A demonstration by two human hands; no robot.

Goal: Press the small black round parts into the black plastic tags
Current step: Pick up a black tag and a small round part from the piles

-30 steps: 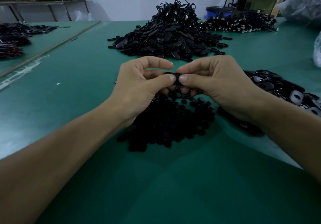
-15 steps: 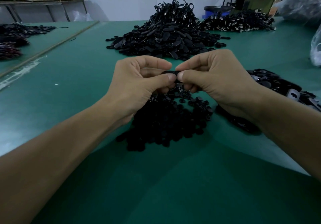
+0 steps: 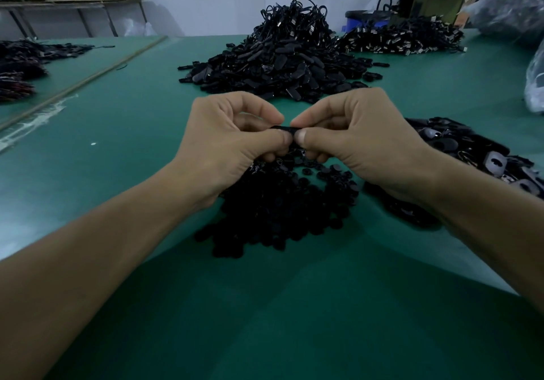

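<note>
Table (image 3: 117, 158) layout:
- Round-parts heap (image 3: 279, 211) lies at centre, directly below both hands.
- Left hand (image 3: 223, 147) and right hand (image 3: 362, 144) meet above it, with 1 tag (image 3: 284, 128) pinched between them.
- Loose-tag heap (image 3: 471, 155) lies just right of the round parts, partly under the right forearm.
- Large heap (image 3: 279, 58) lies behind the hands, centre.
- Rear heap (image 3: 403, 39) lies behind that, to the right.
- Far-left heap (image 3: 20, 67) sits at the left edge, well apart.
- Bag (image 3: 534, 85) sits at the right edge.
</note>
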